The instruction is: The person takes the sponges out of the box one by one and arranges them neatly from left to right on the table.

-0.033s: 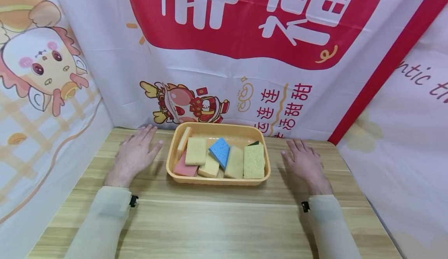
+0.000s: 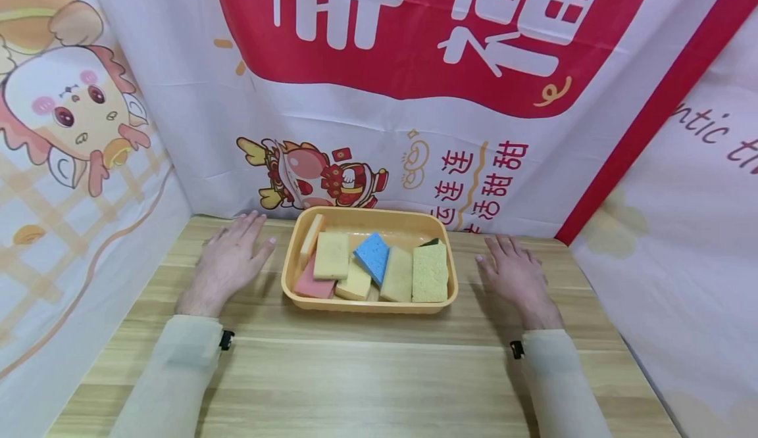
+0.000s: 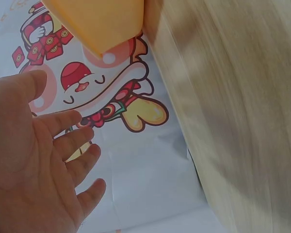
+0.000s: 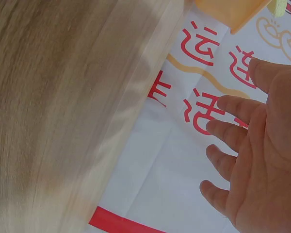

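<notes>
A yellow-orange plastic basin (image 2: 367, 306) stands at the back of the table, with several sponges lying in it. Among them are a blue sponge (image 2: 373, 258), a pink sponge (image 2: 314, 283), a pale yellow sponge (image 2: 331, 256), a rough yellow-green sponge (image 2: 429, 273) and an orange one (image 2: 311, 237) leaning on the left wall. Part of a dark green piece (image 2: 432, 242) shows behind the yellow-green sponge. To the basin's left, my left hand (image 2: 227, 260) is held palm down, fingers relaxed, holding nothing. My right hand (image 2: 516, 277) is likewise on the other side, fingers spread. Both wrist views show bare palms.
The wood-grain table (image 2: 367, 379) runs back to a printed white cloth (image 2: 207, 155) with red lettering, hanging right behind the basin. More cloth walls, a cartoon-printed one (image 2: 65, 227) on the left and a white one (image 2: 681, 260) on the right, border the table's sides.
</notes>
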A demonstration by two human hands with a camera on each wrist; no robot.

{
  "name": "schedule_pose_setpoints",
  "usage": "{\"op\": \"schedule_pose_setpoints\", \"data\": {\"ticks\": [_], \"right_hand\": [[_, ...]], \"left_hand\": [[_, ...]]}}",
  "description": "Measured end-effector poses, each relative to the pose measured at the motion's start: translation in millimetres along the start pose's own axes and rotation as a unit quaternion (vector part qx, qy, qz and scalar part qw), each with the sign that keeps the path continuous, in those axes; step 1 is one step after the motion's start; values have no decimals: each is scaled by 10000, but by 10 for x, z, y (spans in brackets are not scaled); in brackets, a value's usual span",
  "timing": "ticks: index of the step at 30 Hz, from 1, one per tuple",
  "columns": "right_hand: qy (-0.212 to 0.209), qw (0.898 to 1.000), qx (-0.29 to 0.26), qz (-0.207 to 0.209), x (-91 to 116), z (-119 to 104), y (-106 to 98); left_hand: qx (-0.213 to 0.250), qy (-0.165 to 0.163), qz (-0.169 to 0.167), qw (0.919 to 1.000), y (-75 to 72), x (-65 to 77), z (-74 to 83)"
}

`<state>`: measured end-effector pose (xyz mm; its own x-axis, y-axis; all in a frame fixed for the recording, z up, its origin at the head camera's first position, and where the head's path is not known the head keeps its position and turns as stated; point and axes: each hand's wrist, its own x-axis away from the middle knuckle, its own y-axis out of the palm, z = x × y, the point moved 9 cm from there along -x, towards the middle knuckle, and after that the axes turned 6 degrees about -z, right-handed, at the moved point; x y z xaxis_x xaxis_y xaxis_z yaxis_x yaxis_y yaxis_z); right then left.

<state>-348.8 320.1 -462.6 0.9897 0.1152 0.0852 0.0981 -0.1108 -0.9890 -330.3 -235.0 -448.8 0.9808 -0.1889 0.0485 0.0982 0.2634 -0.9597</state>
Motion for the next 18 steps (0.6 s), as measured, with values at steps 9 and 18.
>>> {"op": "schedule_pose_setpoints", "data": {"ticks": [9, 18], "right_hand": [[-36, 10000, -52, 2, -7, -25, 15], [-160, 9998, -73, 59, -4, -77, 4]], "left_hand": [[76, 91, 21, 9999, 48, -23, 130], [2204, 232, -183, 9750, 274, -128, 291]]}}
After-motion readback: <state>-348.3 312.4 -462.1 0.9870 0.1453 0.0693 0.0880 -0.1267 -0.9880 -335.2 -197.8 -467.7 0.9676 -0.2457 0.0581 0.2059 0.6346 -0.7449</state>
